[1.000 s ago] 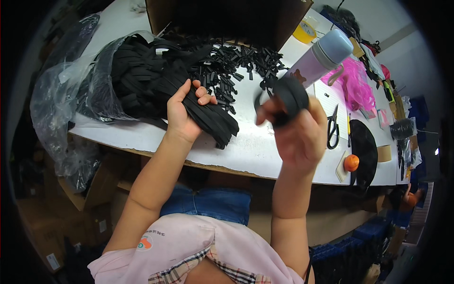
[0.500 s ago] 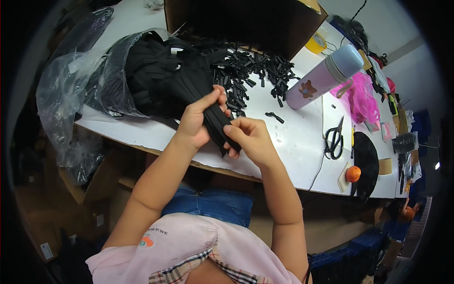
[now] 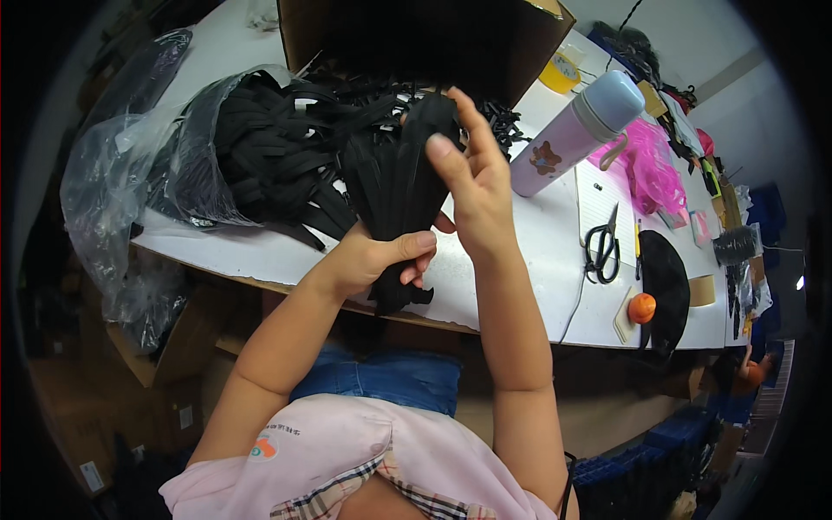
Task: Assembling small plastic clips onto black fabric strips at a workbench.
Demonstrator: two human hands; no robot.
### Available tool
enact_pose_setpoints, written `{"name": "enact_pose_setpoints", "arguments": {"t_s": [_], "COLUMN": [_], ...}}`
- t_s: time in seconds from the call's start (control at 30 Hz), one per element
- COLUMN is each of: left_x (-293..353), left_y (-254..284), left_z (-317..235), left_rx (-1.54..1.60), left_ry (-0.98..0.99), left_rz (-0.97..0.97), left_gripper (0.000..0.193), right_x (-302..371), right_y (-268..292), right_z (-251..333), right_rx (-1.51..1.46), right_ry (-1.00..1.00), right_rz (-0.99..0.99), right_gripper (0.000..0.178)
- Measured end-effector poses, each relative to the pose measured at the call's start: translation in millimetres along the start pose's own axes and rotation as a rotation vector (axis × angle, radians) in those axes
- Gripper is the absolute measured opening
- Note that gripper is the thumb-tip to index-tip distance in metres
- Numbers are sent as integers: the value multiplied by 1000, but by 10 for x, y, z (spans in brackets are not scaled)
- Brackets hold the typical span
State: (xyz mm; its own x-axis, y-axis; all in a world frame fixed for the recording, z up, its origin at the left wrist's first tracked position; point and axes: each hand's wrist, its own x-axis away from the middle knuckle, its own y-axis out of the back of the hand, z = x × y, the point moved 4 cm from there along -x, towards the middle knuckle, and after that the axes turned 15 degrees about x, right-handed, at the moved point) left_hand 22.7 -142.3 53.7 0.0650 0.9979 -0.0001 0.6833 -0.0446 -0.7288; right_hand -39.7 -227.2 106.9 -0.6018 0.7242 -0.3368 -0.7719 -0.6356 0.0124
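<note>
A bundle of flat black fabric strips stands fanned out between my hands over the table's near edge. My left hand wraps round its lower part, thumb across the front, and short strip ends hang below the fist. At the upper right side of the bundle, my right hand curls round it with the thumb in front; most of its other fingers are hidden behind the strips. More loose black strips spill from a clear plastic bag on the left.
Behind the bundle stands an open cardboard box, with small black parts heaped before it. A lilac bottle, black scissors, a notebook, a pink plastic bag and an orange round thing lie to the right.
The bundle has come away from the strips at the bag and now stands more upright, fanned at the top. My right hand has moved from its lower end to its upper part.
</note>
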Motion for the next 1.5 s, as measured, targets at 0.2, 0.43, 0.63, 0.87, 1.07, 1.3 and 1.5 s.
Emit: {"name": "enact_pose_setpoints", "arguments": {"t_s": [0.2,0.43,0.63,0.87,1.07,1.3,1.5], "left_x": [-8,-26,-67,-135,-66,488,990], "left_y": [4,17,111,90,20,72,-395], "left_z": [4,38,35,-56,-41,-486,-405], "left_rx": [-13,5,71,263,223,-230,-1440], "left_ry": [33,17,24,-246,-374,-676,-396], "left_rz": [21,39,25,-97,-233,-195,193], "left_gripper": [32,36,29,20,14,61,77], "right_x": [-130,-146,-19,465,635,763,986], "right_y": [27,117,173,-56,-104,118,-33], "right_z": [89,35,-46,-281,-376,-128,-51], "right_rx": [-35,150,188,237,7,613,1092], "right_ry": [60,51,39,-75,-402,-274,-2], "right_rz": [-25,48,-7,325,353,789,1049], "right_gripper": [41,29,38,76,31,11,21]}}
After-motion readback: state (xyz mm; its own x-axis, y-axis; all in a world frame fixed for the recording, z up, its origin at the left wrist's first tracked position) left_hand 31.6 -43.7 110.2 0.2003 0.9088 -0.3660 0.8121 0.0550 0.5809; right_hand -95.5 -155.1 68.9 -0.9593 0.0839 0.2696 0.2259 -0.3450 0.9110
